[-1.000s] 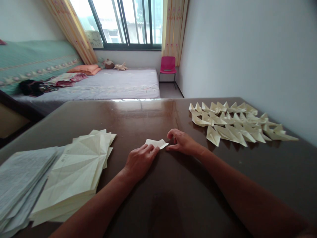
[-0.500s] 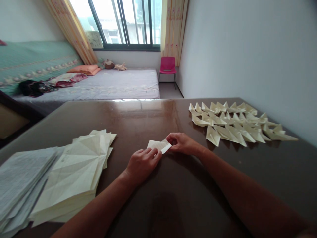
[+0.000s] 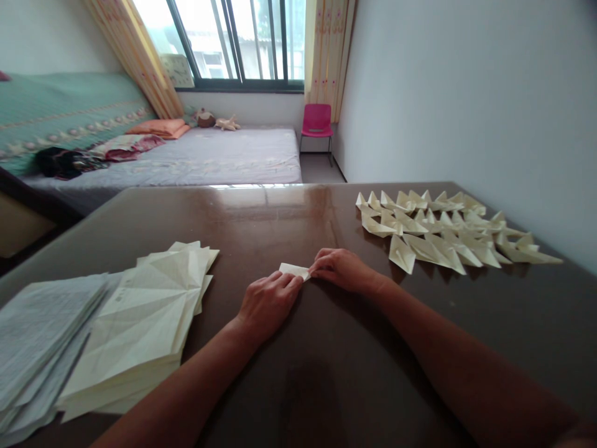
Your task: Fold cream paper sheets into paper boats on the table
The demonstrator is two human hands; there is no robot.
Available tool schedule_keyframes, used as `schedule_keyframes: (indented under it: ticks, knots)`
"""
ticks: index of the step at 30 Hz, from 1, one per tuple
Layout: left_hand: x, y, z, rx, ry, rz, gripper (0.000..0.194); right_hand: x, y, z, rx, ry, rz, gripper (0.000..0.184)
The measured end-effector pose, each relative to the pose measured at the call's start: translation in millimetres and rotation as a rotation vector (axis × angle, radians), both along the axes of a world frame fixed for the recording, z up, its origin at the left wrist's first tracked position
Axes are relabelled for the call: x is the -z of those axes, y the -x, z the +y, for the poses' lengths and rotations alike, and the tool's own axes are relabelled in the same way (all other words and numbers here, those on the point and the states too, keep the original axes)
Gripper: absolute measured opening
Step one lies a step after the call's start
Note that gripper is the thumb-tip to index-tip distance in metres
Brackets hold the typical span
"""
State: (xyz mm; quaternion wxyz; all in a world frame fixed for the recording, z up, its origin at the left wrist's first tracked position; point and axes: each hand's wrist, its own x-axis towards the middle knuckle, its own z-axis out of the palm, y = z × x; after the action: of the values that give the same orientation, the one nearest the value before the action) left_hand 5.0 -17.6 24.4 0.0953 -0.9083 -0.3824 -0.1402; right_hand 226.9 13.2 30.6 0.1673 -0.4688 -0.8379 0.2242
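A small piece of folded cream paper (image 3: 293,269) lies on the brown tabletop in front of me, partly covered by my fingers. My left hand (image 3: 270,301) is closed over its near left side, fingertips pressing it to the table. At its right corner, my right hand (image 3: 342,270) pinches the paper between thumb and fingers. Off to the right stand rows of folded paper pieces (image 3: 433,227) with pointed tips. On the left rests a stack of creased cream sheets (image 3: 144,311), the top one marked with fold lines spreading from one point.
A pile of printed pages (image 3: 46,336) sits at the far left, beside the creased stack. The glossy brown table (image 3: 261,218) reaches toward a bed (image 3: 233,152). A pink chair (image 3: 317,121) stands by the wall under the window.
My right hand has come in from just beside the paper to grip its right corner. The paper tilted up briefly, then was pressed flatter. My left hand stays on it.
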Motion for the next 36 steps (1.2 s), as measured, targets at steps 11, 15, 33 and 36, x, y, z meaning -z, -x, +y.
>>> schedule_keyframes:
  ticks: [11, 15, 33, 36]
  knots:
    - [2.1, -2, 5, -0.118, 0.015, 0.014, 0.028, 11.9, 20, -4, 0.287, -0.092, -0.095, 0.015]
    - [10.9, 0, 12, -0.135, 0.032, -0.043, 0.041, 11.8, 21, -6, 0.268, -0.121, -0.11, 0.014]
    - [11.5, 5, 14, -0.005, 0.155, -0.189, 0.046, 14.3, 12, -2, 0.158, -0.019, 0.133, 0.017]
    - [11.3, 5, 14, 0.006, 0.126, -0.175, 0.045, 11.0, 11, -2, 0.141, 0.046, 0.132, 0.017]
